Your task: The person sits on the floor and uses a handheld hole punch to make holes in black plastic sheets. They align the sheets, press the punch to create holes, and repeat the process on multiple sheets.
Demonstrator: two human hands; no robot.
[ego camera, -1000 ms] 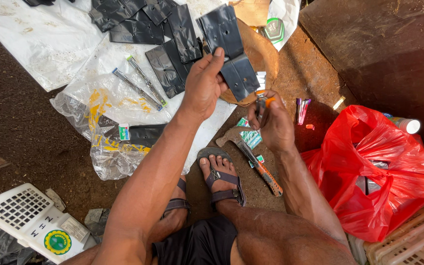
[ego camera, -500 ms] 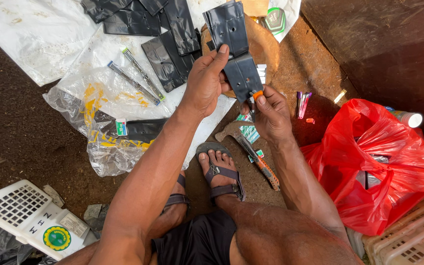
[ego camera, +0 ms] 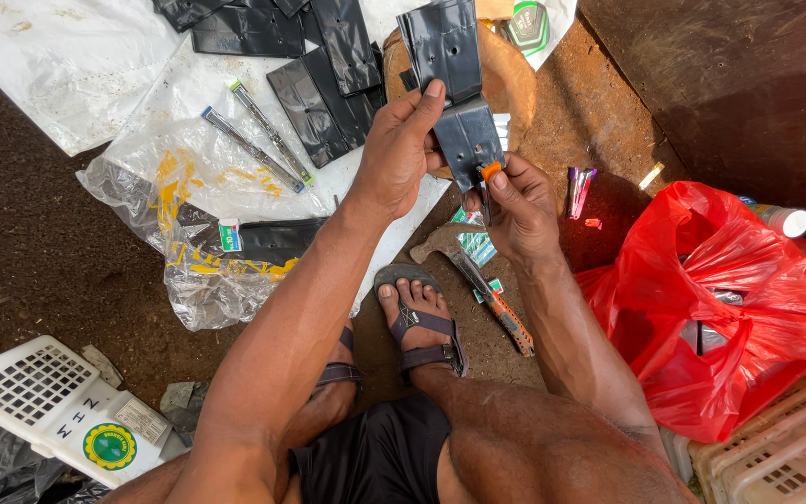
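Left hand (ego camera: 398, 154) pinching black plastic sheet (ego camera: 464, 140) above the wooden block (ego camera: 515, 79); right hand (ego camera: 520, 205) fingers pressed on orange-tipped cutter (ego camera: 489, 173). Best kept taut, cutting slowly, away from the thumb.

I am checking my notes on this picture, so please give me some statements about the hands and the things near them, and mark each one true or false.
1. The left hand holds a black plastic sheet. True.
2. The right hand is empty. False: it pinches a small tool with an orange tip against the sheet.
3. A red plastic bag lies on the person's right side. True.
4. The hammer is in the left hand. False: it lies on the ground beside the sandalled foot.
5. The white crate is on top of the red bag. False: it lies on the ground at lower left.
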